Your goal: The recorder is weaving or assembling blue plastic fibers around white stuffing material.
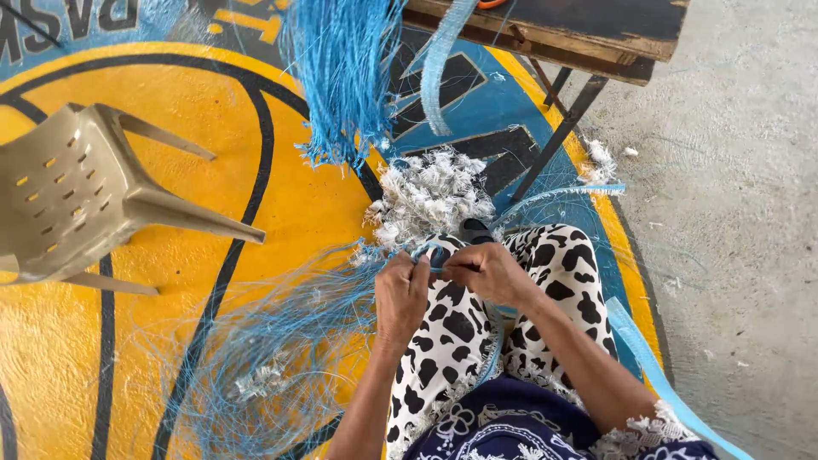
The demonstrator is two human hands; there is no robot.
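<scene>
My left hand (402, 294) and my right hand (487, 271) meet over my lap, above black-and-white patterned trousers (452, 332). Both pinch a thin blue woven strip (430, 254) between their fingers. Loose blue plastic threads (281, 341) fan out from the left hand across the floor to the left. A wider blue strip (652, 366) runs past my right forearm toward the lower right.
A beige plastic chair (85, 196) lies tipped over at the left. A hanging bundle of blue fibres (341, 77) is at the top, beside a dark wooden bench (562, 30) with metal legs. White frayed scraps (430, 192) pile on the yellow-and-blue painted mat (170, 102). Bare concrete (741, 213) lies right.
</scene>
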